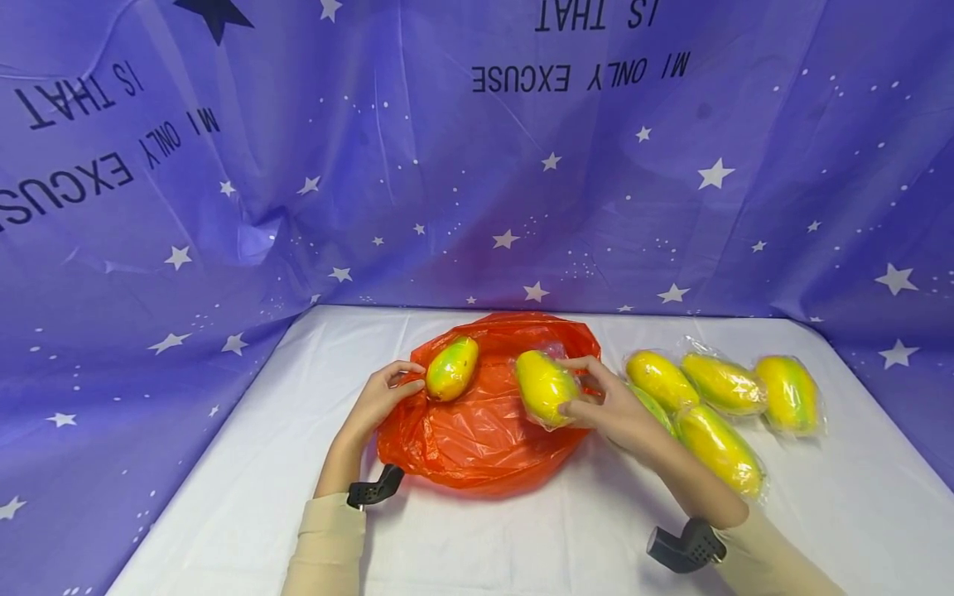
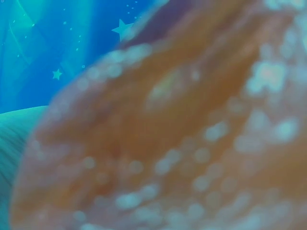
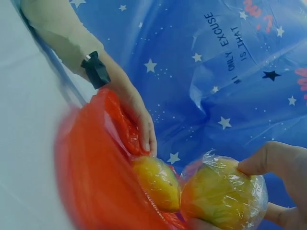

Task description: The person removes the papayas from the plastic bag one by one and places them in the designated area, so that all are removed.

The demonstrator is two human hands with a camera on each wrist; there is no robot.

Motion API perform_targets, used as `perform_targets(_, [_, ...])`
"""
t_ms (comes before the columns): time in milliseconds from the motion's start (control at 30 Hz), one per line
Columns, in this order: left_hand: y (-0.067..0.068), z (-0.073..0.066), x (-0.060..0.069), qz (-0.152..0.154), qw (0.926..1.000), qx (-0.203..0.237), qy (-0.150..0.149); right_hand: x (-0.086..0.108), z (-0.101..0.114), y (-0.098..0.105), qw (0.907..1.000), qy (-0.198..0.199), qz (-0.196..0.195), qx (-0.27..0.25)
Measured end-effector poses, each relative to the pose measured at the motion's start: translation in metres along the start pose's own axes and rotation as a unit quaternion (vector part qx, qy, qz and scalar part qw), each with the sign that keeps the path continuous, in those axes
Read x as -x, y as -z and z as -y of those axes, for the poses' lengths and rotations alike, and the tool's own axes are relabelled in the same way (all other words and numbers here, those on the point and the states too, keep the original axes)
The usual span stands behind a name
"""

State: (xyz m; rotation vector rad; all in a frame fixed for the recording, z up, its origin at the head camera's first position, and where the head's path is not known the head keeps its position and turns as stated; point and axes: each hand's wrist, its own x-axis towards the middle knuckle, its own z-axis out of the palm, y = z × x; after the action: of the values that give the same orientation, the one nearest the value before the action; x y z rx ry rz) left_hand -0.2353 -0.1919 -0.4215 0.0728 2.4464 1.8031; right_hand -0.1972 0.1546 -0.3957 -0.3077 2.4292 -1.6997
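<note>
A red plastic bag (image 1: 484,439) lies spread with its mouth wide on the table. Inside its left side rests a yellow-green papaya (image 1: 452,369). My left hand (image 1: 380,401) holds the bag's left rim, its fingertips close beside that papaya. Over the right part of the bag, my right hand (image 1: 611,406) grips another papaya (image 1: 546,387) in clear wrap, thumb and fingers on its right side. The right wrist view shows this wrapped papaya (image 3: 220,191) next to the one in the bag (image 3: 157,183). Blurred red plastic (image 2: 144,143) fills most of the left wrist view.
Several wrapped papayas (image 1: 719,451) lie grouped on the table's right side, partly behind my right forearm. A white cloth (image 1: 477,546) covers the table. Purple star-printed sheeting (image 1: 477,207) hangs behind it and at the sides.
</note>
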Motion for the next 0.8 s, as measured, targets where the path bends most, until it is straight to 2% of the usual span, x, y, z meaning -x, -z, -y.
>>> perform_targets(167, [-0.001,-0.001,0.001,-0.001,1.0,0.002,-0.005,0.007,-0.002,0.005,0.9998,0.016,-0.004,-0.012])
perform_targets(433, [0.0,-0.001,0.001,-0.001,1.0,-0.004,-0.005,0.017,-0.005,0.014,0.9998,0.004,-0.018,-0.008])
perform_targets(533, [-0.001,-0.001,0.001,-0.001,1.0,-0.005,-0.004,0.02,-0.006,0.017,0.9992,-0.005,-0.018,-0.034])
perform_targets(667, [0.0,-0.001,0.001,-0.001,1.0,-0.005,-0.004,0.026,-0.008,0.022,0.9982,0.008,-0.018,-0.056])
perform_targets(800, [0.0,-0.001,0.0,-0.002,0.9999,-0.009,-0.006,0.032,-0.009,0.028,0.9981,0.019,-0.023,-0.053])
